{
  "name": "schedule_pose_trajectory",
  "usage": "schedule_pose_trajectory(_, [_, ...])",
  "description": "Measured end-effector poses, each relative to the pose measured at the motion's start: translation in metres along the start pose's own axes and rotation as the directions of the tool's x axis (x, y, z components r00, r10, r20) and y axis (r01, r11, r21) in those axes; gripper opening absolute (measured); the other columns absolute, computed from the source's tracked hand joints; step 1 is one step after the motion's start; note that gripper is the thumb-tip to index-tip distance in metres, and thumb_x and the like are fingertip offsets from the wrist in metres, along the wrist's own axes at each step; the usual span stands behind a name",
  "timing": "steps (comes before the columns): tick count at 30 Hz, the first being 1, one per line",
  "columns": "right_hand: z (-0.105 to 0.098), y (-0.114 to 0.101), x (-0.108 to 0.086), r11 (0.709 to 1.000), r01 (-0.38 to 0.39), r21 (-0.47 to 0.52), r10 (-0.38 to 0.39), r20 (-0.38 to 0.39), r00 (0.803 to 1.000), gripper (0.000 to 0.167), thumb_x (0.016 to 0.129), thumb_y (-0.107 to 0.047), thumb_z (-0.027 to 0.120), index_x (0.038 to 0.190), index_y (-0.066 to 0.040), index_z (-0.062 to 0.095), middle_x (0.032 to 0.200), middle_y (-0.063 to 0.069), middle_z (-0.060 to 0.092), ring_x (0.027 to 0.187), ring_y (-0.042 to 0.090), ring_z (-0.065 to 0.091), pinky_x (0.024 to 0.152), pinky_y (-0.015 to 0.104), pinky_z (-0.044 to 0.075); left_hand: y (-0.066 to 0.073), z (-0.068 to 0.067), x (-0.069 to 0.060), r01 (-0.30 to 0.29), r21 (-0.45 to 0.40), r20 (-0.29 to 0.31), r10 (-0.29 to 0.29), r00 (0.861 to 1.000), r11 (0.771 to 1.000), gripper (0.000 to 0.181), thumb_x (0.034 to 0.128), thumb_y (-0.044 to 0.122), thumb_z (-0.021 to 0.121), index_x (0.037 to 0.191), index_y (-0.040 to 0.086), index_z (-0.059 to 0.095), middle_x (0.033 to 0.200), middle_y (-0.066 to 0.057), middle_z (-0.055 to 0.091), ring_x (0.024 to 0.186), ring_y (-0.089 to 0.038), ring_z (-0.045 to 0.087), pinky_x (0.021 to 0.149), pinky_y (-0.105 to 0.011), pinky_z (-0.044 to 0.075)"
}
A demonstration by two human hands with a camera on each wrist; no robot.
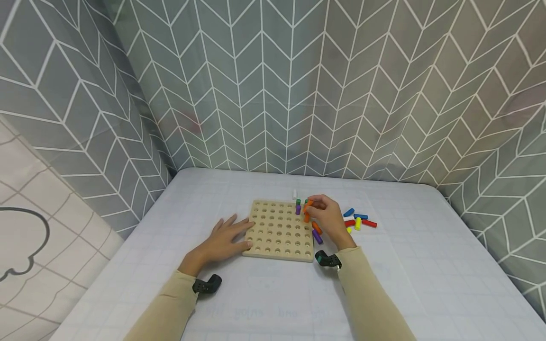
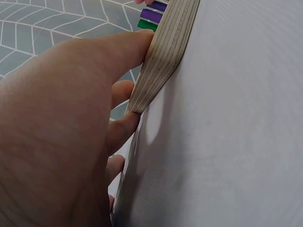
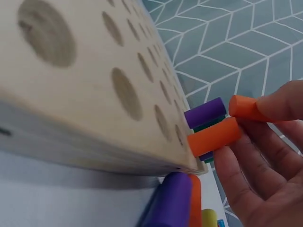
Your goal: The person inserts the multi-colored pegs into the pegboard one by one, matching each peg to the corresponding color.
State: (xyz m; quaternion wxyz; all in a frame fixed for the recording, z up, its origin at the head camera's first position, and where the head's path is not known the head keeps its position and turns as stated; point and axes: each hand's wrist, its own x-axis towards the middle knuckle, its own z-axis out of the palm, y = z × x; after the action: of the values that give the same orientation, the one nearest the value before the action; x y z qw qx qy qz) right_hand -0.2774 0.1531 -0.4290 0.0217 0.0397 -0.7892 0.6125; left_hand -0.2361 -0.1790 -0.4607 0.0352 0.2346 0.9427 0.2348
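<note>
A wooden board (image 1: 277, 258) with rows of round holes lies on the table. My left hand (image 1: 222, 241) rests at its left edge, fingers spread, thumb and fingertips touching the board. At the far right corner my right hand (image 1: 328, 218) pinches an orange peg (image 3: 246, 108) between thumb and finger, above the board. Just below it a second orange peg (image 3: 215, 137) stands in a hole, with a fingertip against it. Beside these, a purple peg (image 3: 205, 112) stands upright in the board, with green pegs behind it, partly hidden.
Right of the board lie a loose purple peg (image 1: 317, 237) and an orange one (image 1: 316, 227). Farther right are scattered blue, red and yellow pegs (image 1: 358, 223). A white peg (image 1: 295, 194) is behind the board. A patterned curtain (image 1: 277, 94) hangs behind the table.
</note>
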Motion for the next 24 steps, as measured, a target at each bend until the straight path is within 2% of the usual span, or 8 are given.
schedule_pose_trajectory(13, [0.009,0.003,-0.001,0.982,0.031,-0.186,-0.025,0.030,0.999,0.023,0.096,-0.015,0.067,0.119,-0.012,0.067,0.119,0.008,0.068,0.113,0.026,0.062,0.100,0.043,0.051,-0.001,0.001,0.000,-0.012,0.010,-0.007,0.012,1.000,1.000,0.066,0.0967,0.058,0.054,0.153,0.025,0.044,0.161,-0.001,0.034,0.152,-0.037,0.012,0.119,-0.061,0.000])
schedule_pose_trajectory(18, [0.012,0.004,-0.001,0.971,0.063,-0.229,-0.056,0.036,0.998,0.024,0.096,-0.012,0.067,0.119,-0.010,0.068,0.116,0.007,0.069,0.111,0.025,0.063,0.098,0.042,0.052,0.000,0.000,0.000,-0.014,0.009,-0.006,0.014,1.000,1.000,0.065,0.0970,0.057,0.055,0.153,0.025,0.045,0.161,-0.002,0.034,0.151,-0.038,0.013,0.119,-0.062,0.000])
schedule_pose_trajectory(24, [0.015,0.002,-0.003,0.953,0.132,-0.274,-0.118,0.067,0.991,0.024,0.093,-0.008,0.068,0.116,-0.009,0.070,0.108,0.004,0.072,0.103,0.023,0.065,0.090,0.041,0.055,0.001,0.000,0.000,-0.003,0.006,-0.001,0.003,1.000,1.000,0.065,0.0970,0.057,0.055,0.153,0.026,0.044,0.161,0.000,0.033,0.152,-0.035,0.011,0.120,-0.060,-0.001])
